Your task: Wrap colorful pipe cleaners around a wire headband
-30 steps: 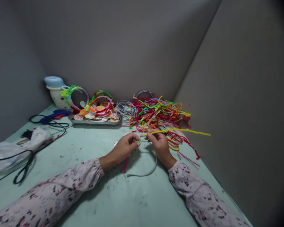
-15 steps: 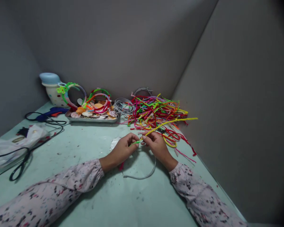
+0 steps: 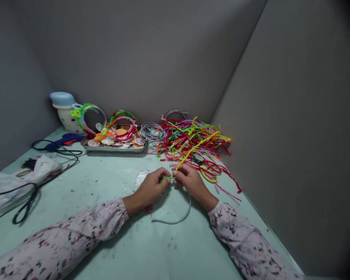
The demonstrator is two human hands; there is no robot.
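Note:
My left hand (image 3: 152, 186) is closed, pinching a short green pipe cleaner section (image 3: 165, 179) that seems wound on a grey wire. Close beside it, my right hand (image 3: 191, 182) grips a yellow pipe cleaner (image 3: 196, 145) between thumb and fingers. The yellow length slants up and away to the right, over the heap behind. Its lower end meets the green part between my fingertips. From under my right hand the grey wire (image 3: 175, 223) bends in a curve towards the left. A pink tuft (image 3: 149, 208) shows below my left wrist; what joins it is hidden.
A pile of coloured pipe cleaners (image 3: 189, 136) lies at the back right, beside coiled grey wire (image 3: 153, 132). A metal tray (image 3: 113, 151) holds shells and wrapped hoops. Leftward are a spotted container (image 3: 68, 118), a blue glue gun (image 3: 61, 142), black cable (image 3: 35, 192) and a plastic bag (image 3: 8, 186).
The yellow pipe cleaner has swung from nearly flat, pointing right, to a steeper slant. Its near end has come closer to the green part. Both hands stay almost in place.

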